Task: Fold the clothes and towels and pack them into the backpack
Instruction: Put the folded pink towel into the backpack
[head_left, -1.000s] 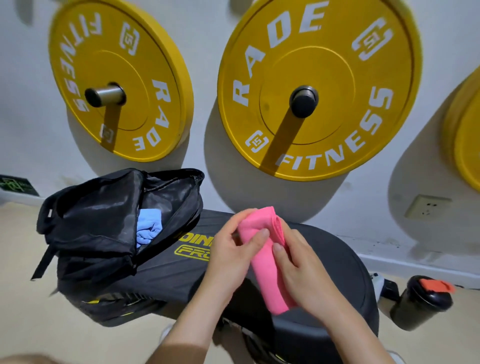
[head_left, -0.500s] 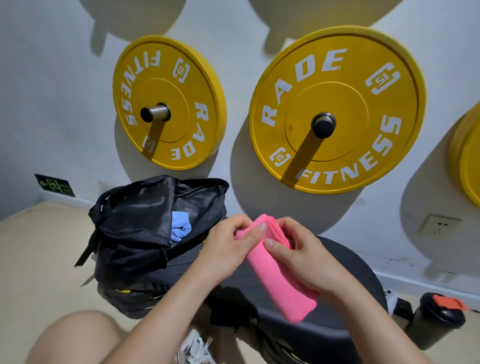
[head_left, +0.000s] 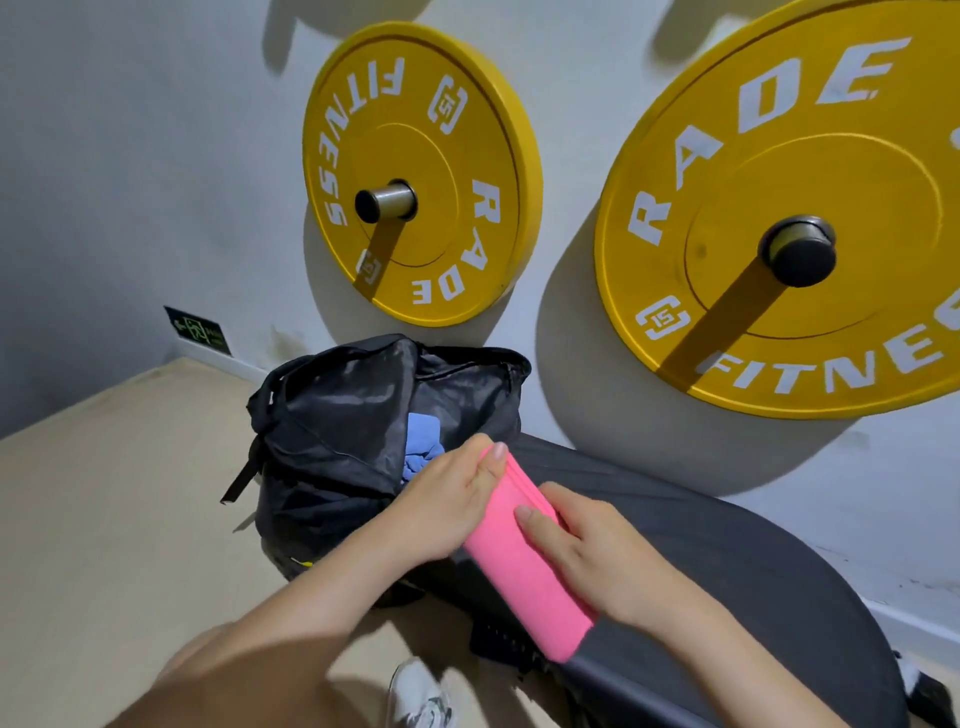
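Pink towel (head_left: 524, 561): folded into a long narrow strip, held slanted above the black padded surface (head_left: 727, 571), top end just beside the backpack's mouth
Left hand (head_left: 447, 506): curled round the towel's upper end, one fingertip on top
Right hand (head_left: 587, 551): gripping the towel's middle from its right edge, fingers laid across it
Backpack (head_left: 337, 431): black, unzipped, at the surface's left end by the wall
Blue cloth (head_left: 423, 441): inside the backpack, showing at the opening
Wall (head_left: 156, 156): two yellow weight plates (head_left: 415, 171) on pegs
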